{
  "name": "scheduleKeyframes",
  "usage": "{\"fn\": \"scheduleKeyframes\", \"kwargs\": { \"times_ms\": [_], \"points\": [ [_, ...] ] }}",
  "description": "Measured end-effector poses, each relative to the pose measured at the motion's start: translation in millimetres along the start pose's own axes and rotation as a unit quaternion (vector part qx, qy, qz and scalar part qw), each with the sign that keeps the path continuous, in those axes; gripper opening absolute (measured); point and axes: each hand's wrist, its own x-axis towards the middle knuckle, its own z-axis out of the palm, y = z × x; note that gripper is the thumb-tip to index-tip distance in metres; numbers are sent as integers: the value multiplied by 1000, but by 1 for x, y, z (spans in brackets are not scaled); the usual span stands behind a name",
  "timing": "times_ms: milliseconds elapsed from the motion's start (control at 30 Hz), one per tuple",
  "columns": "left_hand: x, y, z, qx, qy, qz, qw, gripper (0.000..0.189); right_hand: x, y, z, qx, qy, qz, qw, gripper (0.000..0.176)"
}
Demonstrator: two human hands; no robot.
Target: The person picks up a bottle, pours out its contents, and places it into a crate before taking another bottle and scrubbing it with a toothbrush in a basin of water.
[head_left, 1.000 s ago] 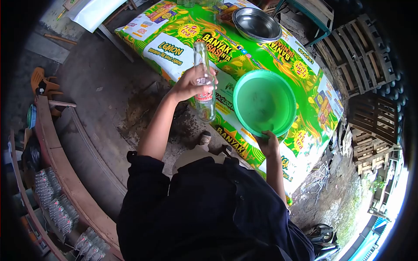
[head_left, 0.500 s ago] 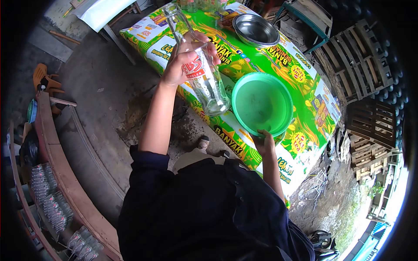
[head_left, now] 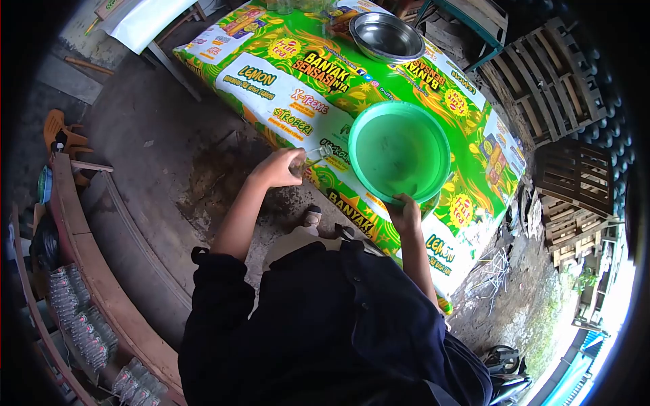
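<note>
A clear glass bottle (head_left: 317, 155) is in my left hand (head_left: 281, 169), whose fingers wrap round it beside the table's near edge. Its neck points right toward the green basin, and the rest of it is mostly hidden by the hand. My right hand (head_left: 405, 214) grips the near rim of the green plastic basin (head_left: 399, 152). The basin is over the table (head_left: 264, 91), which has a green and white printed cover. What lies inside the basin is too faint to tell.
A metal bowl (head_left: 387, 37) stands at the table's far side, with glassware (head_left: 281, 7) at the far left edge. Wooden pallets (head_left: 552, 78) lean at the right. Rows of glass bottles (head_left: 84, 325) stand at the lower left, near an orange chair (head_left: 64, 135).
The left hand has come down and turned the bottle from upright view to neck pointing right. The basin and right hand have shifted slightly left and up in view.
</note>
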Motion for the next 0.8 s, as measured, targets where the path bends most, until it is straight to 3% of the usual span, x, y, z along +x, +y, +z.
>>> {"fn": "scheduleKeyframes", "kwargs": {
  "times_ms": [167,467,567,800],
  "points": [
    [-6,-21,21,-2,-8,-26,1000,54,-6,3,5,-38,7,-3,999,38],
    [-7,-19,18,-13,8,-30,999,53,-28,0,53,-93,55,-11,994,30],
    [-10,-8,7,11,8,-43,999,55,-13,5,41,-54,3,12,998,30],
    [-17,-26,11,-2,49,-37,998,56,-1,14,43,-86,-5,33,996,32]
  ]
}}
